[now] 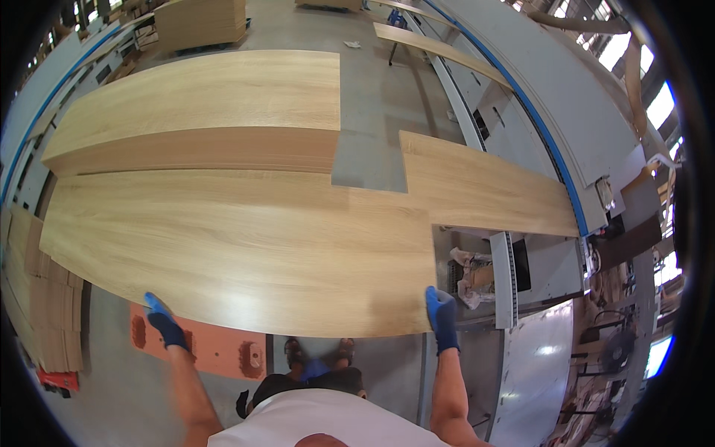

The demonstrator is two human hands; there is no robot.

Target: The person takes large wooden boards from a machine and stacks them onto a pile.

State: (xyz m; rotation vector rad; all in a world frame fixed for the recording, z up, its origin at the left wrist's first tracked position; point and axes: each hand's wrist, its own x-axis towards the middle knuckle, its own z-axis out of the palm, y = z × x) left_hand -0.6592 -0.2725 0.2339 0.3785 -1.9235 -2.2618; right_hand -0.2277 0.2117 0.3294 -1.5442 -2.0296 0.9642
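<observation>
Blue-gloved left hand (165,322): grip clamped on near edge of pale wood-grain rectangular panel (246,249) | panel: before torso (324,413), long axis left-to-right, short end facing right | blue-gloved right hand (442,319): grip clamped at panel's right near corner

And it's grey flr (369,160) all the way up! Orange slab (223,344) w/ dark-rimmed recesses lying on it, just L of the person's sandalled feet (296,352); small white scrap (352,45) near top ctr; brn board stack (199,26) standing far back, L side.
</observation>
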